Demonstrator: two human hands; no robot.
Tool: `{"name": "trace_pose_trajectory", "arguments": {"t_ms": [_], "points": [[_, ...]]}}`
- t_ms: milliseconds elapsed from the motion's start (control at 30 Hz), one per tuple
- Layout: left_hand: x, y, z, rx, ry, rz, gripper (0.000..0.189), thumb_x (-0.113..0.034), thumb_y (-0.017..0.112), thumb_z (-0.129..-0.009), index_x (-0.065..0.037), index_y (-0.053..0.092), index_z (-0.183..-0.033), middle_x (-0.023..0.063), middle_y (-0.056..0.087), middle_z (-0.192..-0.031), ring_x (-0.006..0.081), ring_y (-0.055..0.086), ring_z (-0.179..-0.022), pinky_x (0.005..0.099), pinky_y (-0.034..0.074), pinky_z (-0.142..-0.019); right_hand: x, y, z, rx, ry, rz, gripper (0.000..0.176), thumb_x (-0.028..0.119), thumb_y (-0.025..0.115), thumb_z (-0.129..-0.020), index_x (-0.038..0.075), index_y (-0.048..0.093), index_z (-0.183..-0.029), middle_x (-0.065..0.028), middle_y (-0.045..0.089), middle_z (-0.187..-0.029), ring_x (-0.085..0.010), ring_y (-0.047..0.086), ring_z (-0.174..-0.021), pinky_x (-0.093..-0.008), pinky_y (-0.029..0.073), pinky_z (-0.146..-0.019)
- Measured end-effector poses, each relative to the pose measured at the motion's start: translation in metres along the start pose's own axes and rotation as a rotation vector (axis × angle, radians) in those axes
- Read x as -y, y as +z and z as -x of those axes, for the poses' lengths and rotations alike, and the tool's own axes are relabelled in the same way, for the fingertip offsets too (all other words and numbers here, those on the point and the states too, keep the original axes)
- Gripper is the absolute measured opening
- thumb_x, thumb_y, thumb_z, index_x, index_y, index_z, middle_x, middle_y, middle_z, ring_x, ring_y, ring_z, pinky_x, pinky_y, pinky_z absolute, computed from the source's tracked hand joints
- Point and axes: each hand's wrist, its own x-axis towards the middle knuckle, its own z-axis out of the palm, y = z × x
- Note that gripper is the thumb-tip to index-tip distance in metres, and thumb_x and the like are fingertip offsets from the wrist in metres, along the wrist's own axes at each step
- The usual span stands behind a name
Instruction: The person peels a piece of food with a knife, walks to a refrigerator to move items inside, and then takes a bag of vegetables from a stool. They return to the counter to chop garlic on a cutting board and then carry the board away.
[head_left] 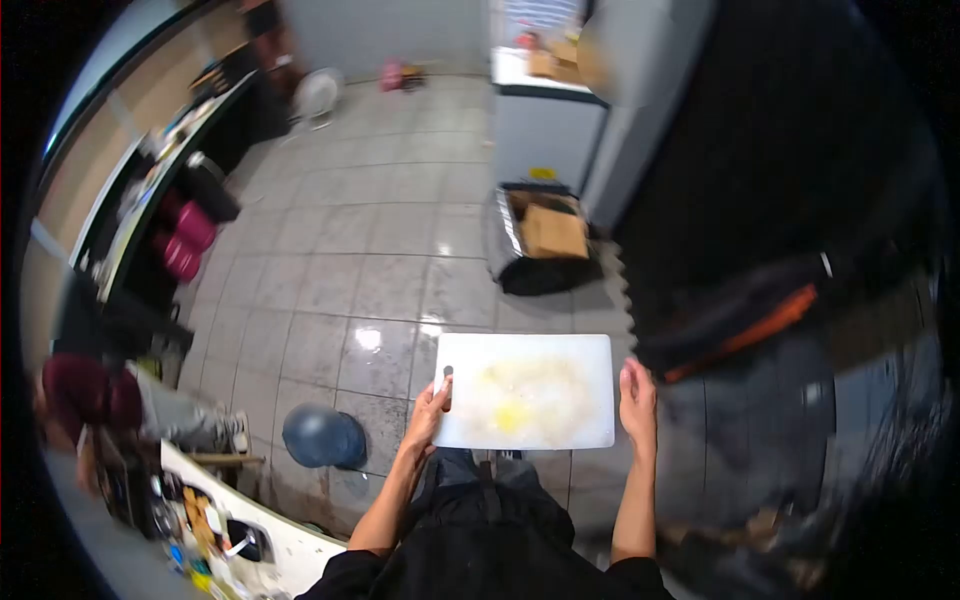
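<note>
A white cutting board (470,420) with yellowish stains across its middle is held level in front of my body. My left hand (430,412) grips it at the left edge, the thumb on top by the dark handle slot and the other fingers mostly hidden beneath. Just beyond the board's right edge is my right hand (638,402), its fingers stretched forward and close together. A narrow gap seems to separate that hand from the board, and nothing shows in it.
On the tiled floor (380,230) stand a blue water jug (324,437) and a black bag (540,275) with a cardboard box (555,232). A cluttered table (285,535) is at lower left, near a seated person (95,392). Dark hanging material (780,150) fills the right side.
</note>
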Motion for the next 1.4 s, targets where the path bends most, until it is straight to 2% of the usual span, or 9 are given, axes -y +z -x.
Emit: {"name": "trace_pose_trajectory", "arguments": {"t_ms": [67,300,333,367,533,833,1133,1300,1400], "points": [[-0.029,-0.031,-0.012,-0.127,0.079,0.059,0.037,-0.031,0.052,-0.093,-0.005,0.052,-0.119,0.0023,0.06,-0.08,0.0062,0.053,-0.062,0.0212,0.043,-0.055,0.02,0.047,-0.049,0.463,0.333,-0.7,0.03,0.022,0.044,-0.096,-0.002,0.055,-0.109,-0.0107,0.061,-0.098,-0.0174,0.059,-0.089,-0.0285,0.046,-0.079],[-0.102,-0.141,-0.06,-0.366,0.341,0.251,0.038,-0.028,0.052,-0.093,-0.002,0.051,-0.121,-0.0079,0.038,-0.067,0.0027,0.037,-0.058,0.0179,0.035,-0.054,0.162,0.209,-0.15,0.847,0.168,-1.041,0.021,0.019,0.044,-0.097,0.002,0.056,-0.092,0.0002,0.057,-0.083,-0.0055,0.052,-0.073,-0.021,0.044,-0.068],[-0.105,-0.165,-0.074,-0.322,0.359,0.247,0.037,-0.028,0.051,-0.093,-0.003,0.05,-0.12,-0.0015,0.049,-0.082,0.0051,0.047,-0.07,0.02,0.041,-0.059,0.18,0.233,-0.16,0.838,0.194,-1.059,0.017,0.016,0.046,-0.095,0.004,0.053,-0.086,0.0022,0.055,-0.079,-0.0041,0.05,-0.07,-0.02,0.042,-0.065],[-0.111,-0.188,-0.09,-0.269,0.378,0.241,0.036,-0.028,0.05,-0.093,-0.003,0.049,-0.12,0.0049,0.059,-0.098,0.0075,0.057,-0.081,0.022,0.048,-0.063,0.197,0.256,-0.173,0.856,0.184,-1.063,0.017,0.016,0.046,-0.095,0.004,0.053,-0.086,0.0022,0.055,-0.079,-0.0041,0.05,-0.07,-0.02,0.042,-0.065],[-0.203,-0.232,-0.163,-0.421,0.338,0.216,0.034,-0.031,0.042,-0.096,-0.004,0.051,-0.115,0.007,0.06,-0.072,0.0091,0.058,-0.056,0.0214,0.046,-0.048,0.255,0.348,-0.233,0.84,0.125,-0.995,0.016,0.016,0.047,-0.095,0.005,0.053,-0.086,0.0027,0.056,-0.077,-0.0031,0.05,-0.068,-0.0197,0.043,-0.063],[-0.306,-0.339,-0.27,-0.385,0.324,0.263,0.039,-0.035,0.042,-0.096,-0.004,0.046,-0.119,0.0136,0.065,-0.085,0.0137,0.062,-0.067,0.024,0.049,-0.057,0.357,0.497,-0.312,0.868,0.172,-1.036,0.018,0.017,0.046,-0.096,0.002,0.054,-0.088,-0.001,0.059,-0.08,-0.0056,0.054,-0.069,-0.021,0.046,-0.063],[-0.421,-0.475,-0.4,-0.501,0.413,0.273,0.035,-0.032,0.05,-0.093,-0.008,0.049,-0.119,-0.0059,0.044,-0.071,0.0026,0.04,-0.063,0.0182,0.035,-0.055,0.519,0.69,-0.435,1.039,0.101,-0.882,0.019,0.02,0.053,-0.092,0.004,0.058,-0.082,0.0028,0.056,-0.074,-0.0047,0.048,-0.064,-0.0211,0.038,-0.057],[-0.471,-0.523,-0.432,-0.672,0.463,0.394,0.033,-0.028,0.054,-0.091,-0.009,0.051,-0.117,-0.0088,0.037,-0.071,0.0019,0.034,-0.065,0.0169,0.032,-0.057,0.624,0.778,-0.487,1.204,-0.05,-0.687,0.022,0.023,0.053,-0.092,0.005,0.058,-0.08,0.0054,0.052,-0.068,-0.0031,0.042,-0.058,-0.02,0.031,-0.051],[-0.487,-0.572,-0.446,-0.722,0.493,0.48,0.045,-0.029,0.053,-0.09,-0.008,0.044,-0.129,-0.0067,0.041,-0.072,0.0012,0.04,-0.064,0.0163,0.038,-0.056,0.669,0.842,-0.497,1.304,-0.124,-0.594,0.023,0.022,0.054,-0.091,0.001,0.061,-0.084,0.0011,0.058,-0.074,-0.0059,0.048,-0.066,-0.0238,0.039,-0.06]]}}
